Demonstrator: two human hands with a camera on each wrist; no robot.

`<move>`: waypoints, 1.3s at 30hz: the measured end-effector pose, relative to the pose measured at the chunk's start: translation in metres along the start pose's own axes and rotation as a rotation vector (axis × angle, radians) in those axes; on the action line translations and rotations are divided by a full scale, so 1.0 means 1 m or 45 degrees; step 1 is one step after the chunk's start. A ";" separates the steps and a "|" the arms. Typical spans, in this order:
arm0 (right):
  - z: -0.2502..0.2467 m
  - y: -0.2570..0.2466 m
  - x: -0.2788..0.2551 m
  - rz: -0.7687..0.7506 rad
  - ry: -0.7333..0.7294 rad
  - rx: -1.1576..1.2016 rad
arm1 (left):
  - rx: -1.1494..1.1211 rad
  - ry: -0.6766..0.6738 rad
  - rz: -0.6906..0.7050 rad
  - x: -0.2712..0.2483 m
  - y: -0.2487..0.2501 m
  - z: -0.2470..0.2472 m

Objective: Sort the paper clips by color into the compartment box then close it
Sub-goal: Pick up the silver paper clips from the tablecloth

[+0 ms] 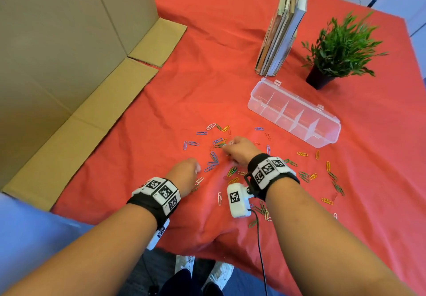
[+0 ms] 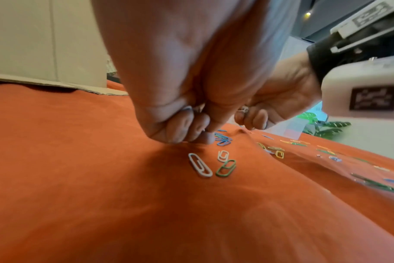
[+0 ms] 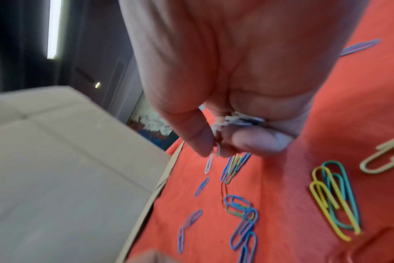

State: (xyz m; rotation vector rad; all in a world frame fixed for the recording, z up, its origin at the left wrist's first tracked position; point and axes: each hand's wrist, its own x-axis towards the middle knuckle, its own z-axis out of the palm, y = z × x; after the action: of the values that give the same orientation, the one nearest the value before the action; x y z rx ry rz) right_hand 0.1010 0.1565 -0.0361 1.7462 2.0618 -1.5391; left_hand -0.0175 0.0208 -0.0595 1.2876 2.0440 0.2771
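We saw compartment box (image 1: 295,111) empty, lid open; right hand (image 1: 239,151) clutched white clips (image 3: 241,121); left hand (image 1: 184,171) curled, contents unclear; paper clips (image 1: 213,157) scattered mid-desk.

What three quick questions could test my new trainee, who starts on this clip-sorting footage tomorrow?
1. True or false: the compartment box already holds sorted clips.
2. Which colour of clips does the right hand hold: A blue, B white, C green?
3. Fill in: the potted plant stands beside the upright ____.

Key
1. False: its compartments look empty, and the paper clips lie scattered on the red cloth.
2. B: the white clips show bunched in its fingers in the right wrist view.
3. Books.
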 end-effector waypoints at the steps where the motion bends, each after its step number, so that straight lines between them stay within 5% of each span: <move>1: -0.003 0.007 -0.003 0.018 -0.031 0.155 | 0.041 -0.011 0.011 0.002 0.000 0.002; 5: -0.008 0.027 -0.024 0.054 -0.261 0.367 | 0.163 -0.034 0.043 0.005 0.003 0.010; 12: 0.008 0.047 -0.057 0.145 -0.389 0.149 | 0.279 -0.011 0.062 0.004 0.007 0.014; 20: 0.029 0.046 -0.070 -0.127 -0.109 -0.636 | 0.219 0.124 -0.133 -0.006 -0.008 0.000; 31: 0.051 0.046 -0.085 -0.270 -0.071 -0.994 | 0.410 0.068 -0.248 -0.019 -0.010 0.010; 36: 0.040 0.040 -0.088 -0.198 -0.113 -0.925 | 0.267 0.129 -0.165 -0.021 -0.002 0.010; 39: 0.020 0.036 -0.083 -0.091 -0.225 -0.470 | 0.027 0.182 -0.083 -0.022 0.002 0.000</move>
State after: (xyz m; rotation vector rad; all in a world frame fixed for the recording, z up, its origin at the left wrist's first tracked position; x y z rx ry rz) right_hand 0.1484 0.0777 -0.0214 1.3702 2.1663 -1.1793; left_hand -0.0098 0.0034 -0.0489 1.2422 2.2102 0.3268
